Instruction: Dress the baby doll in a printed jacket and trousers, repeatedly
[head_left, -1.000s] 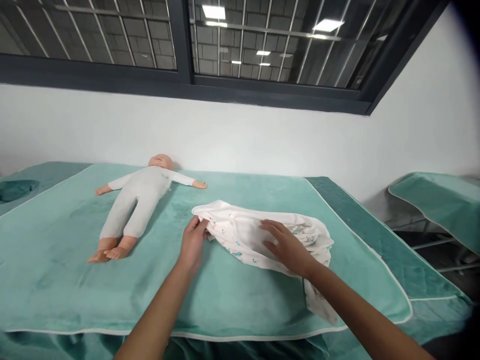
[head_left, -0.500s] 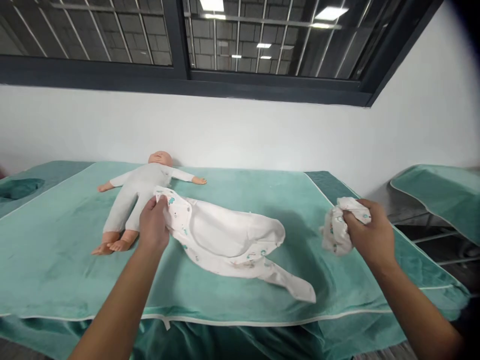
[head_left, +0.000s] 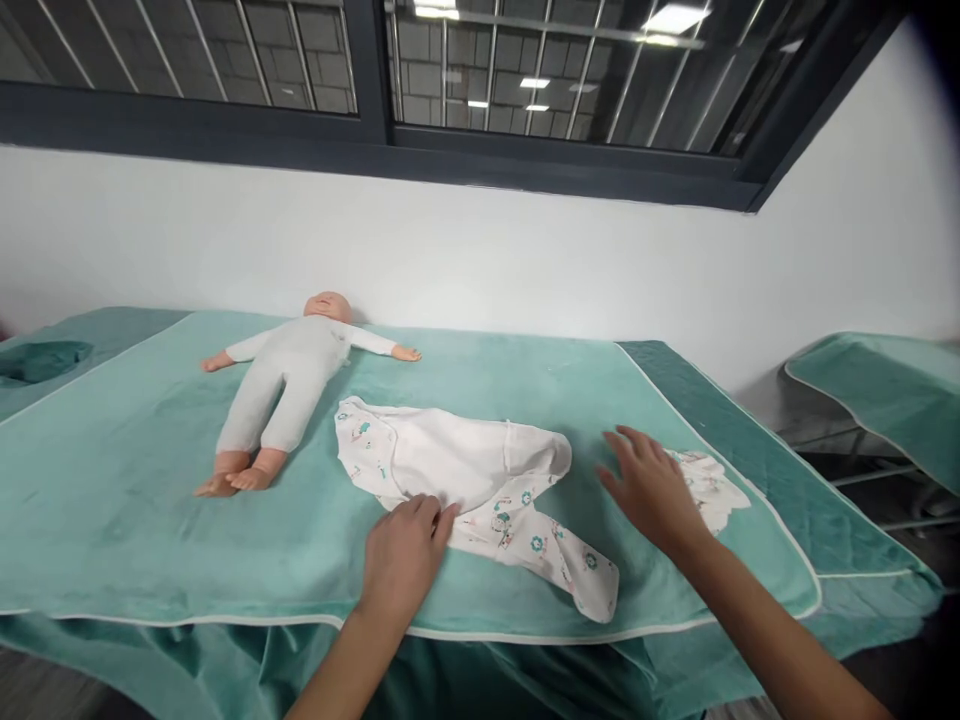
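Observation:
A white baby top (head_left: 450,450) with a green print lies spread on the green bed cover, one sleeve pointing to the lower right. My left hand (head_left: 405,555) is at its near edge, thumb and fingers closed on the fabric. Over the cover to the right, my right hand (head_left: 652,490) is empty with its fingers apart. Partly hidden behind that hand is a crumpled white printed cloth (head_left: 716,490), lying on the cover. A baby doll (head_left: 289,370) in a pale suit lies on its back to the left, arms outstretched, bare feet towards me.
The green cover (head_left: 150,480) drapes over the bed's front edge. Behind it stands a white wall (head_left: 487,260) below a dark-framed window (head_left: 562,165) with bars. Another green-covered surface (head_left: 892,390) is at the right, across a gap.
My right hand has let go of the crumpled cloth and moved left. My left hand has shifted from the top's left corner to its near edge; the top now lies flatter.

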